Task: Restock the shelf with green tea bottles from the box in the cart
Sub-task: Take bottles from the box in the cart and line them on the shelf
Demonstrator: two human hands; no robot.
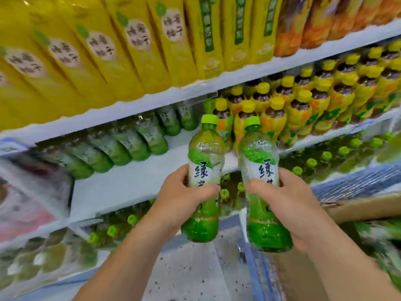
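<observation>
Upright and side by side, two clear, waisted plastic bottles with round green caps are held before the smooth white shelf [121, 187]. The left hand [180, 200] curls round the left bottle [206, 146] at its glossy label; the right hand [290, 207] grips the right bottle [258, 148] likewise. A row of like bottles [121, 146] lines the shelf's back. A brown cardboard box [364, 208] edges in at the right.

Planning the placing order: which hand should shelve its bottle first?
Probably left: the left hand holds its green tea bottle beside the bare shelf; the right hand holds its bottle before yellow-capped bottles.
</observation>
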